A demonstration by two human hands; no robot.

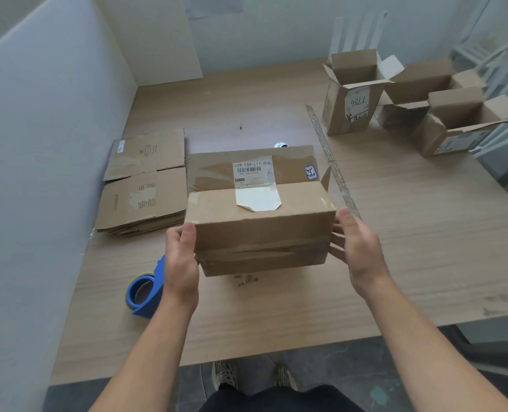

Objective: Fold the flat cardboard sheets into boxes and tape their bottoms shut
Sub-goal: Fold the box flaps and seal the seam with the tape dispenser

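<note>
**Tech A:** Box (261, 230) pos. & orientation?

**Tech B:** Mid-surface (276, 322), directly fwd of both hands. Long axis runs L–R across the person. Closed flaps face up, and the seam between them follows the same axis. One side-flap corner sticks up at the far R end. Box appears to rest on the surface; contact can't be confirmed.

**Tech A:** Hands status?

**Tech B:** Left hand (181, 263) grips the L end, thumb over the near upper corner, fingers hidden behind the box. Right hand (356, 248) lies against the R end, fingers straight and pressing, not wrapped round. Box is clamped between the two.

**Tech A:** Nearest hand for taping?

**Tech B:** Tape dispenser (145, 289) lies on the surface just beside the left wrist, L of the box. The right hand is well apart from it. Est. procedure: free the left hand, fetch the dispenser, steady the box w/ the right hand, run tape along the seam L to R.

**Tech A:** Fresh tape on the seam?

**Tech B:** Can't tell; only old tape & labels are visible
</note>
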